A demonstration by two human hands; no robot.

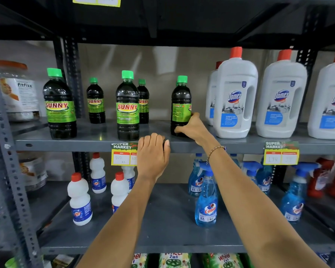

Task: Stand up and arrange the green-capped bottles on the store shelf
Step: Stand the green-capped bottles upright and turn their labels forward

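Note:
Several dark bottles with green caps and green SUNNY labels stand upright on the middle shelf (97, 141). A large one (59, 105) is at the left and a smaller one (95, 102) stands further back. Another large one (127, 107) stands in front of a small one (143, 102). My right hand (191, 126) grips the lower part of the rightmost bottle (180, 101), whose label is turned sideways. A second green cap peeks out just behind it. My left hand (153, 153) has its fingers curled over the shelf's front edge.
White Domex jugs (235, 97) with red caps crowd the shelf right of the held bottle. A fitfizz jar (17, 89) stands at the far left. Below are white bottles (79, 200) and blue spray bottles (206, 200). Price tags (124, 154) hang on the shelf edge.

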